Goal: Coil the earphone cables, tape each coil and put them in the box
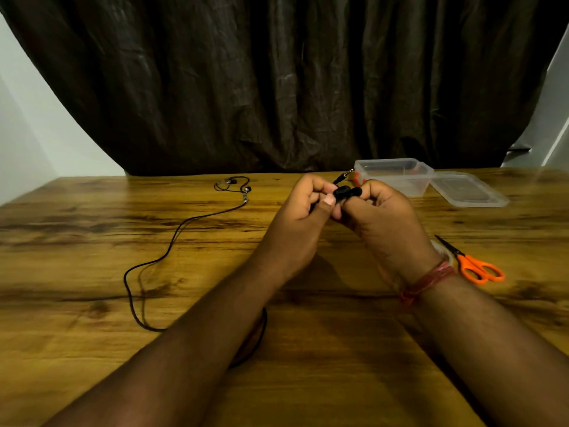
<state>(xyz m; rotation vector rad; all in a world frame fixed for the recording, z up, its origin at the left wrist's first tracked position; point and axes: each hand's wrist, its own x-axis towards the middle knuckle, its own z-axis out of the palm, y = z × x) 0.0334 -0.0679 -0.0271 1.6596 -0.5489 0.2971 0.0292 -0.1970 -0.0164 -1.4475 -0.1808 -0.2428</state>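
Left hand (303, 204) and right hand (374, 208), both curled, pinch a black earphone bundle (346, 192) between them, plug pointing away; the open box (392, 174) lies just beyond, nearer the right hand; a second earphone (172, 241) lies uncoiled at left

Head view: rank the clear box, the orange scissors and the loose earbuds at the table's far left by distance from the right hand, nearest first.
From the right hand:
1. Clear box, just beyond it, slightly right.
2. Orange scissors, on the table to the right, beside the wrist.
3. Loose earbuds, far left, past the left hand.
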